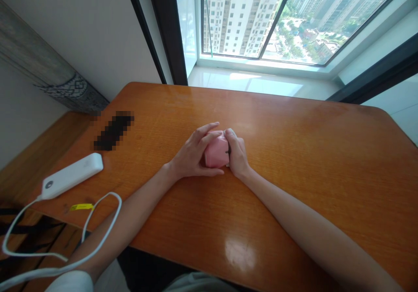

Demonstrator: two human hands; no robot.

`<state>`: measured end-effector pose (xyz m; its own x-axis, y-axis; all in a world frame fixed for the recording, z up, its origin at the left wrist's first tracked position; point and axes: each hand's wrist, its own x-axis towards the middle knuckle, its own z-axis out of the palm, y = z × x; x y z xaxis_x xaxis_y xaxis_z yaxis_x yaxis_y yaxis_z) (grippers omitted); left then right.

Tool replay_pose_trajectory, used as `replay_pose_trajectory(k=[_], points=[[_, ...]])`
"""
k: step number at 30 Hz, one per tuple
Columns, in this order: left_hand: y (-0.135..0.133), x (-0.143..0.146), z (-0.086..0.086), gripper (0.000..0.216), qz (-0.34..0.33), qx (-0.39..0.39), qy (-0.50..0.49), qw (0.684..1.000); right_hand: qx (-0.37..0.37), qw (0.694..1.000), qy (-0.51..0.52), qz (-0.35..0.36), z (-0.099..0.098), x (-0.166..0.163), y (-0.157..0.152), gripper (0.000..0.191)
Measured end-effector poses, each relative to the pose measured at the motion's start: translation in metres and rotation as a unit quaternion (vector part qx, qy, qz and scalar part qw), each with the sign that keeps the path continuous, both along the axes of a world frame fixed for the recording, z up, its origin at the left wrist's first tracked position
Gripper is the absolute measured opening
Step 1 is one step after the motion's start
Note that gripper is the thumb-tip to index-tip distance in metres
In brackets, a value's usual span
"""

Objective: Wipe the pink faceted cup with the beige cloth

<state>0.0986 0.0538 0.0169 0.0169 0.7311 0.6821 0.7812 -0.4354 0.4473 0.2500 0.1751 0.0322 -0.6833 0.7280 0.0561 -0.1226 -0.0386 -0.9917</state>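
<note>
Mid-frame, the left hand [192,155] grips a small pink boxy object [216,152]; the right hand [239,156] curls against its side, hold unclear. Uneven pressure could skid it across the orange-brown wooden table [313,166].

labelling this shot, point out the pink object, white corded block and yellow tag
Pink object [216,152]: head view, visible pink face
White corded block [73,176]: head view, top surface
Yellow tag [81,206]: head view, middle
</note>
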Motion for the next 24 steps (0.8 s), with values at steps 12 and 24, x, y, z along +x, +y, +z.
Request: replay_pose_trajectory(k=[12,24], points=[[0.003,0.005,0.002,0.092,0.031,0.015,0.026,0.999,-0.007,1.000,0.014,0.004,0.000,-0.001,-0.001,0.058],[0.004,0.011,0.010,0.077,0.021,-0.024,-0.080,0.996,0.013,1.000,0.024,-0.015,-0.002,-0.001,0.001,0.058]])
